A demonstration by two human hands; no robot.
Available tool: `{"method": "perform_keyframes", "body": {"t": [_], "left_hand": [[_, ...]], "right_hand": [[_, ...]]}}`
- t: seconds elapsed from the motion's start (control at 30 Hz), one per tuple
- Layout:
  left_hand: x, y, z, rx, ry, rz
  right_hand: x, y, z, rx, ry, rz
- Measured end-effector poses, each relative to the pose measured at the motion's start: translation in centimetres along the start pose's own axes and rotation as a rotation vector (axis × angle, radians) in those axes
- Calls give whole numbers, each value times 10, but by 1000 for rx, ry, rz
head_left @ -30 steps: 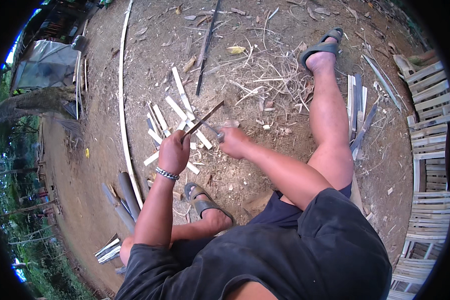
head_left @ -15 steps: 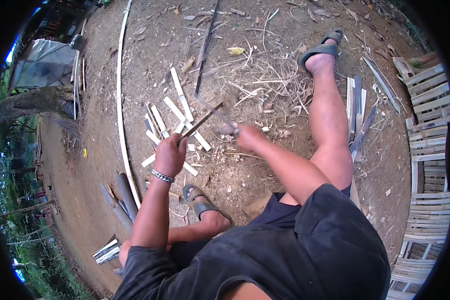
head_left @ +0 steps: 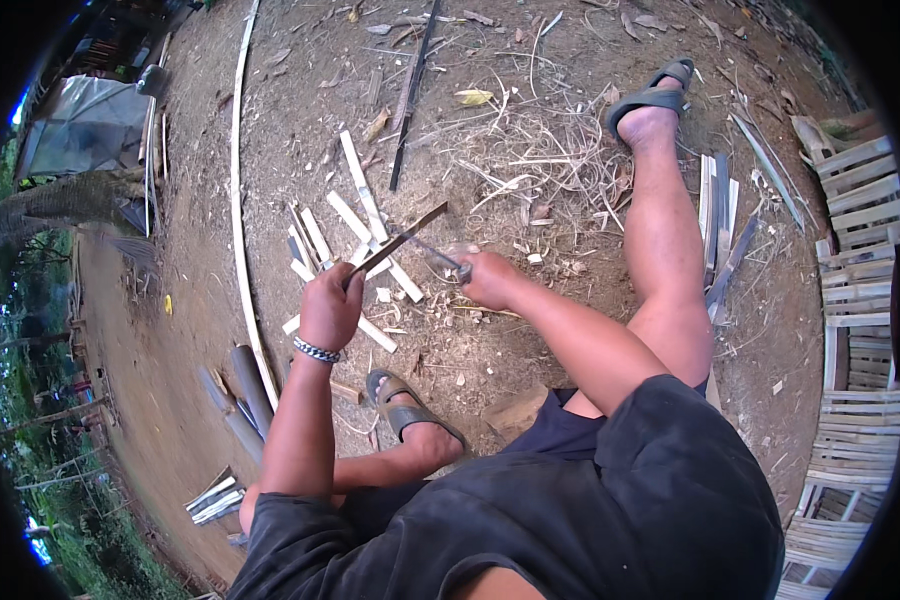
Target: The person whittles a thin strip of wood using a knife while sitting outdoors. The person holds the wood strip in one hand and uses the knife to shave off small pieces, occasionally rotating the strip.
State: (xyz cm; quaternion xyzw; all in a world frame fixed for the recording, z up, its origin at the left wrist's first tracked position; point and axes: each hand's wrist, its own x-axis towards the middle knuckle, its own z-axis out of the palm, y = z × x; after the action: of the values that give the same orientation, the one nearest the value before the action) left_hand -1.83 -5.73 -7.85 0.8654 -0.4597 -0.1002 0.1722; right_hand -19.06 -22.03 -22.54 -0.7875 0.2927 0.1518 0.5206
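Both my hands grip — left hand (head_left: 330, 308) a dark strip (head_left: 406, 236), right hand (head_left: 491, 281) a knife (head_left: 464, 273), just swung back, blade toward ten o'clock, seemingly meeting the strip again.

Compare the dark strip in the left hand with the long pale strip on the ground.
The dark strip is brown, the long pale strip whitish. The dark strip is much shorter than the long pale strip. The left hand grips the dark strip; the long pale strip lies on the ground. Both are slender.
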Motion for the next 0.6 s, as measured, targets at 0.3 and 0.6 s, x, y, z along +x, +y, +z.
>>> {"method": "perform_keyframes", "body": {"t": [0.3,0.6], "left_hand": [[4,-11,-2,-102,-16,-167],[-2,-61,-43,-1082,-125,-575]], "right_hand": [[18,53,12,-67,106,147],[36,97,17,310,117,166]]}}
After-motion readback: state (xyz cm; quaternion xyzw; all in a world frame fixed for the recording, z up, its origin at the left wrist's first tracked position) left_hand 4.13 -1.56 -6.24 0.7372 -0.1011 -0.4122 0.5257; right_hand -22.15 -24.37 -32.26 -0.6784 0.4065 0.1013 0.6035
